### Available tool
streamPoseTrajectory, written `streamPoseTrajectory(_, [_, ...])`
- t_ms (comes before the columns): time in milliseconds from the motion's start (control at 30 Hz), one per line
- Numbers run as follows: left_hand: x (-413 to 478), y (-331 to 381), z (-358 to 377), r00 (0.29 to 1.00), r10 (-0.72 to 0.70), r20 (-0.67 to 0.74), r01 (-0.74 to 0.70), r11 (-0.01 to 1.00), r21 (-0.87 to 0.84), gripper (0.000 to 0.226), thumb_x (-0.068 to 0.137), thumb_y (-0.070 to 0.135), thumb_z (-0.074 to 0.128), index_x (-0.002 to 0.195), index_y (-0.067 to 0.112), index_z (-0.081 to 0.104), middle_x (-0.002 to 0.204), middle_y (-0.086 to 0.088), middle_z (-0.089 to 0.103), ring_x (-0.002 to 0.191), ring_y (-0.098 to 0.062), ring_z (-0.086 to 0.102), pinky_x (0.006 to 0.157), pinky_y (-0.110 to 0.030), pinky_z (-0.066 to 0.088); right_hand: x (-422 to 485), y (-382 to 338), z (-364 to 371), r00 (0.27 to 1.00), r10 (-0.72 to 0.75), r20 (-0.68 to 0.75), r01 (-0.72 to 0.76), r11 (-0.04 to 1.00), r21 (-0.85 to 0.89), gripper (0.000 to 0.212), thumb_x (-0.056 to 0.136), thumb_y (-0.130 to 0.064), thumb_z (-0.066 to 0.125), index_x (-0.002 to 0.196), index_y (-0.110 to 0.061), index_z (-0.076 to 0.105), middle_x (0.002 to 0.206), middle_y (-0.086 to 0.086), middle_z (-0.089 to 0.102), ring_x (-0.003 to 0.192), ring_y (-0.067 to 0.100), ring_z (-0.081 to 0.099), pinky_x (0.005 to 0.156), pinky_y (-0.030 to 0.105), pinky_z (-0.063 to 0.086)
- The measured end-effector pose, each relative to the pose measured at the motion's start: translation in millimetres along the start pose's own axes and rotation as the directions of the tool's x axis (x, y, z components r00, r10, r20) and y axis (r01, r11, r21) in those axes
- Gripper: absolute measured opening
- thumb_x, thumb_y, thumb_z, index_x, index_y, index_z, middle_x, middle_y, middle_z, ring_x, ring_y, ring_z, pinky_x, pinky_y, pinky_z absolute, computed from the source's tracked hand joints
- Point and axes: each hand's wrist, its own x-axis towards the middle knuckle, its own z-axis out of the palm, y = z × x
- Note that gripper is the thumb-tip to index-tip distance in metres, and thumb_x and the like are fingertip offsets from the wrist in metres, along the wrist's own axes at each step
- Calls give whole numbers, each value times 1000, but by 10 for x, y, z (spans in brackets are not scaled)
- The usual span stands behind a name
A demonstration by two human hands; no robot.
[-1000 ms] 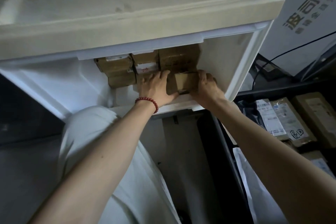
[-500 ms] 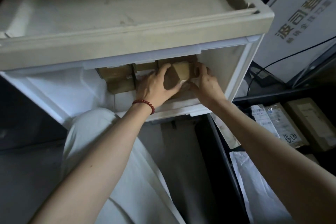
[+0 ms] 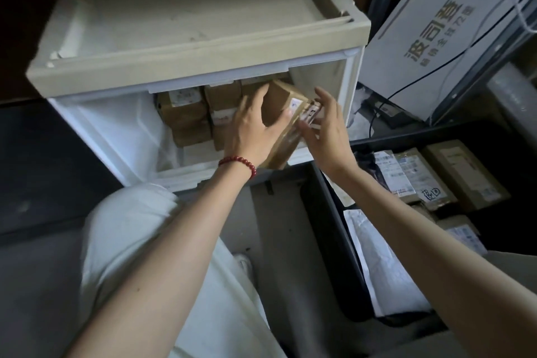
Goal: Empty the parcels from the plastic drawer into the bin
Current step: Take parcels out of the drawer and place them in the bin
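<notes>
The white plastic drawer [image 3: 116, 136] stands pulled open under a beige cabinet top. Several brown cardboard parcels [image 3: 186, 110] are stacked at its back. Both hands hold a small stack of brown parcels [image 3: 283, 102] lifted over the drawer's front right corner and tilted. My left hand [image 3: 252, 131], with a red bead bracelet on its wrist, grips the stack from the left with the thumb across its front. On the right side, my right hand [image 3: 328, 131] clamps the stack between thumb and fingers. The dark bin [image 3: 334, 212] sits low on the right.
The bin holds several labelled parcels [image 3: 433, 174] and a white mailer bag [image 3: 377, 264]. A large white box with printed characters [image 3: 436, 38] leans behind the bin, with cables running across it. My white-trousered leg [image 3: 130, 241] is below the drawer.
The hands have lifted the parcels up from the drawer floor and tilted them toward the right. The camera has swung right, showing more of the bin.
</notes>
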Motion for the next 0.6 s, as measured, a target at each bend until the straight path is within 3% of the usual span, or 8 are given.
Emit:
streamPoseTrajectory(67, [-88, 89, 10, 997, -56, 48, 62, 990, -130, 55, 91, 41, 59, 140, 21, 44, 137, -5, 48, 122, -18, 48, 86, -14, 34, -109, -10, -99, 997, 76, -11, -75, 994, 84, 66, 93, -11, 61, 147, -11, 24, 144, 12, 38, 120, 26, 55, 100, 38, 48])
streamPoseTrajectory(200, [-232, 232, 101, 979, -99, 177, 139, 962, -233, 51, 91, 42, 58, 137, 22, 47, 130, 4, 56, 116, -11, 51, 88, -17, 37, -313, 51, -401, 965, 263, -5, -254, 937, 240, 74, 86, -19, 72, 145, -15, 29, 133, 2, 49, 98, 7, 63, 77, 21, 56])
streamPoseTrajectory(300, [-342, 265, 228, 950, -113, 292, 209, 923, -322, 50, 90, 52, 55, 133, 28, 51, 118, 13, 60, 105, -7, 58, 89, -25, 46, -427, 171, -675, 909, 392, 141, -417, 841, 344, 64, 83, -24, 74, 137, -15, 39, 126, 2, 60, 103, 12, 65, 90, 35, 56])
streamPoseTrajectory(367, [-392, 293, 343, 906, -133, 401, 318, 839, -441, 52, 88, 54, 56, 132, 27, 50, 121, 5, 64, 105, -11, 62, 95, -38, 50, -504, 230, -850, 833, 466, 297, -550, 753, 361, 55, 85, -28, 72, 131, -19, 43, 117, 2, 64, 107, 18, 65, 98, 46, 51])
streamPoseTrajectory(433, [-423, 319, 450, 887, -132, 442, 349, 818, -457, 58, 80, 62, 58, 128, 29, 50, 119, 3, 65, 107, -14, 62, 99, -43, 47, -591, 292, -985, 768, 491, 411, -626, 710, 321, 58, 85, -29, 71, 135, -21, 41, 119, 4, 64, 108, 20, 65, 98, 49, 51])
streamPoseTrajectory(500, [-432, 348, 561, 870, -137, 473, 383, 794, -473, 61, 77, 63, 61, 127, 29, 49, 117, 4, 65, 109, -16, 61, 100, -46, 46, -677, 351, -1100, 756, 492, 431, -636, 708, 307, 59, 87, -27, 70, 138, -24, 39, 121, 2, 64, 106, 18, 67, 90, 45, 56])
streamPoseTrajectory(600, [-421, 364, 765, 849, -135, 511, 411, 776, -478, 51, 84, 50, 64, 126, 29, 44, 111, 5, 63, 105, -17, 62, 97, -49, 48, -757, 471, -1218, 781, 505, 369, -621, 697, 360, 57, 87, -24, 69, 137, -25, 40, 113, -2, 66, 92, 10, 71, 69, 30, 59])
